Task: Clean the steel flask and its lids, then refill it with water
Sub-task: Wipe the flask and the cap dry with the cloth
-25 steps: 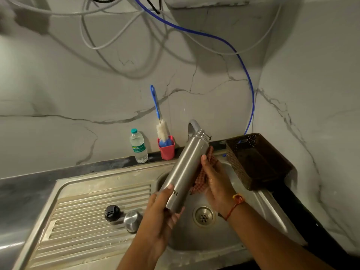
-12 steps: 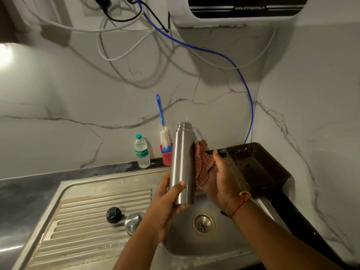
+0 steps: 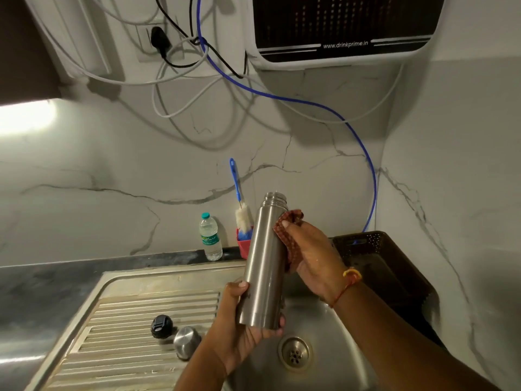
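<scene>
Low in the middle of the frame, the left hand (image 3: pixel 242 325) grips the bottom of the steel flask (image 3: pixel 265 261), fingers curled round its base, holding it upright and open-mouthed above the sink (image 3: pixel 259 368). The right hand (image 3: pixel 310 258) clasps a red checked cloth (image 3: pixel 287 238) and presses it against the flask's upper right side. At lower left, on the ribbed draining board (image 3: pixel 127 320), the black lid (image 3: pixel 161 326) and the steel lid (image 3: pixel 186 338) sit just beside each other. A dark basket (image 3: pixel 380 263) stands at centre right. Further back on the bench (image 3: pixel 42 283), against the marble wall, are a small water bottle (image 3: pixel 210 238) and a red cup (image 3: pixel 244 245) holding a blue-handled brush (image 3: pixel 239 198). A water purifier (image 3: pixel 338 29) hangs at upper right.
</scene>
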A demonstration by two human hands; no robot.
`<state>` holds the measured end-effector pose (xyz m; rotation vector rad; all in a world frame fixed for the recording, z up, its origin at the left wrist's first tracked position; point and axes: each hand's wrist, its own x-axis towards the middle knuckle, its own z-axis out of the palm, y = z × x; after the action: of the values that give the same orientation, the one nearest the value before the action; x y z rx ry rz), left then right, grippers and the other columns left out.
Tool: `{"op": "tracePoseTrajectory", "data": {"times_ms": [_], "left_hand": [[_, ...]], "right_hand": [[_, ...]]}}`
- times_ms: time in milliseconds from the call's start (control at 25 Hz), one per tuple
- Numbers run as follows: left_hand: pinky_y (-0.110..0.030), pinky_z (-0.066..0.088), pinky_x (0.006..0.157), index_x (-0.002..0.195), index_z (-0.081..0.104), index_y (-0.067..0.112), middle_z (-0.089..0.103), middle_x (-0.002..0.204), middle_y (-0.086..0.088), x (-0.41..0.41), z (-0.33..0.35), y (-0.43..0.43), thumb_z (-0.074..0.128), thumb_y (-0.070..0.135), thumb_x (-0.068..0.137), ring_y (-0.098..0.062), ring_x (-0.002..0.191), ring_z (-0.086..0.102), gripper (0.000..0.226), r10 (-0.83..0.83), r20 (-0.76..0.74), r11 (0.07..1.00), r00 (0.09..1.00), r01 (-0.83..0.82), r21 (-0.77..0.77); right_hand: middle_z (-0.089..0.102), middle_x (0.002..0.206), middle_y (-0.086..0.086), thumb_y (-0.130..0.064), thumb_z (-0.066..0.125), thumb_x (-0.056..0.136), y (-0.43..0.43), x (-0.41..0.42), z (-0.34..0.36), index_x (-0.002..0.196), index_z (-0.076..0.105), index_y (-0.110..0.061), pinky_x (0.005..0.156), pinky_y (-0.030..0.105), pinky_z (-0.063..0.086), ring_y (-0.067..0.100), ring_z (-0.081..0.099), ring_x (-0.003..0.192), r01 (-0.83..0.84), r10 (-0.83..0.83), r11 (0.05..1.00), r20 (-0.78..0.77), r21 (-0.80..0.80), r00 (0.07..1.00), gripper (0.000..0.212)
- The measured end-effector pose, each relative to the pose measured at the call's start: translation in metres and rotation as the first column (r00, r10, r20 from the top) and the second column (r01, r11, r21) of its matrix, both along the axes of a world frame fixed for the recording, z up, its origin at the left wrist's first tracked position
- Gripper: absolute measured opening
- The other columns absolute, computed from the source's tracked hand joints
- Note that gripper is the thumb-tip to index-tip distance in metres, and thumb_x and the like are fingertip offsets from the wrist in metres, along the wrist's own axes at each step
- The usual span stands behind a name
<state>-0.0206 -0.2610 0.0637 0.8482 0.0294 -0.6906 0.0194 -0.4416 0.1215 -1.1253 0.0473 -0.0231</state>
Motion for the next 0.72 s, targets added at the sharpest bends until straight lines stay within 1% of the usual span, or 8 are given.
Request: {"op": "tracePoseTrajectory", "data": {"times_ms": [120, 240, 320, 400, 480, 520, 600, 720], "left_hand": [[-0.045, 0.061, 0.059, 0.129, 0.06, -0.007, 0.058, 0.1, -0.035, -0.001, -0.007, -0.002, 0.093, 0.035, 0.059, -0.042, 0.073, 0.065, 0.088, -0.131, -0.043, 0.974, 0.99, 0.121, -0.189], [-0.048, 0.061, 0.06, 0.124, 0.065, -0.008, 0.058, 0.099, -0.036, 0.003, -0.013, 0.002, 0.093, 0.034, 0.06, -0.044, 0.073, 0.065, 0.081, -0.181, -0.066, 0.97, 0.981, 0.168, -0.175], [-0.052, 0.06, 0.072, 0.132, 0.059, -0.005, 0.06, 0.107, -0.037, 0.008, -0.007, 0.009, 0.09, 0.036, 0.061, -0.047, 0.083, 0.066, 0.088, -0.159, -0.059, 0.987, 0.985, 0.158, -0.028], [-0.052, 0.058, 0.084, 0.139, 0.053, 0.006, 0.066, 0.118, -0.03, 0.014, 0.006, 0.013, 0.083, 0.042, 0.068, -0.045, 0.098, 0.069, 0.086, -0.101, 0.046, 0.959, 0.994, 0.085, 0.272], [-0.037, 0.06, 0.078, 0.141, 0.049, 0.024, 0.07, 0.12, -0.01, 0.018, 0.023, 0.008, 0.081, 0.051, 0.071, -0.027, 0.099, 0.073, 0.081, -0.092, 0.309, 0.784, 0.947, -0.123, 0.609], [-0.027, 0.059, 0.075, 0.141, 0.044, 0.033, 0.067, 0.12, 0.001, 0.02, 0.03, 0.003, 0.084, 0.053, 0.072, -0.017, 0.098, 0.072, 0.082, -0.125, 0.475, 0.678, 0.871, -0.274, 0.682], [-0.014, 0.056, 0.07, 0.14, 0.035, 0.041, 0.06, 0.119, 0.014, 0.027, 0.038, -0.005, 0.09, 0.045, 0.071, -0.003, 0.098, 0.067, 0.087, -0.196, 0.685, 0.566, 0.702, -0.49, 0.663], [-0.009, 0.049, 0.063, 0.132, 0.029, 0.046, 0.057, 0.112, 0.02, 0.036, 0.03, -0.005, 0.09, 0.038, 0.071, 0.003, 0.087, 0.063, 0.086, -0.196, 0.748, 0.45, 0.634, -0.62, 0.643]], "right_hand": [[0.073, 0.101, 0.012, -0.029, 0.07, 0.079, -0.011, 0.006, 0.012, 0.125, 0.061, -0.005, 0.082, 0.05, 0.058, 0.027, 0.071, 0.093, -0.141, 0.151, 0.975, -0.049, 0.17, 0.987, 0.052], [0.075, 0.093, 0.012, -0.023, 0.068, 0.08, -0.012, 0.007, 0.013, 0.11, 0.067, -0.007, 0.07, 0.041, 0.061, 0.024, 0.074, 0.084, -0.218, 0.236, 0.944, -0.045, 0.249, 0.971, 0.034], [0.074, 0.099, 0.015, -0.021, 0.072, 0.079, -0.01, 0.008, 0.01, 0.116, 0.064, -0.007, 0.077, 0.045, 0.06, 0.028, 0.073, 0.091, -0.21, 0.223, 0.955, -0.038, 0.208, 0.974, 0.041], [0.07, 0.114, 0.016, -0.025, 0.084, 0.07, -0.002, 0.014, 0.005, 0.137, 0.052, -0.011, 0.079, 0.051, 0.059, 0.032, 0.07, 0.101, -0.136, 0.14, 0.985, -0.034, 0.103, 0.99, 0.075], [0.069, 0.118, 0.011, -0.031, 0.089, 0.058, 0.011, 0.017, -0.001, 0.146, 0.041, -0.024, 0.071, 0.05, 0.059, 0.03, 0.071, 0.1, -0.031, 0.031, 1.0, -0.012, -0.005, 0.999, 0.1], [0.071, 0.115, 0.008, -0.032, 0.089, 0.056, 0.018, 0.017, -0.004, 0.142, 0.044, -0.027, 0.069, 0.048, 0.06, 0.029, 0.072, 0.098, 0.02, -0.018, 0.998, 0.025, -0.052, 1.0, 0.097], [0.073, 0.109, 0.005, -0.028, 0.089, 0.065, 0.03, 0.014, -0.005, 0.124, 0.06, -0.026, 0.078, 0.044, 0.061, 0.027, 0.071, 0.102, 0.084, -0.073, 0.989, 0.092, -0.122, 0.993, 0.066], [0.07, 0.113, 0.002, -0.034, 0.083, 0.075, 0.036, 0.009, 0.0, 0.118, 0.058, -0.031, 0.079, 0.037, 0.06, 0.021, 0.07, 0.103, 0.111, -0.105, 0.992, 0.102, -0.056, 0.989, 0.049]]}}
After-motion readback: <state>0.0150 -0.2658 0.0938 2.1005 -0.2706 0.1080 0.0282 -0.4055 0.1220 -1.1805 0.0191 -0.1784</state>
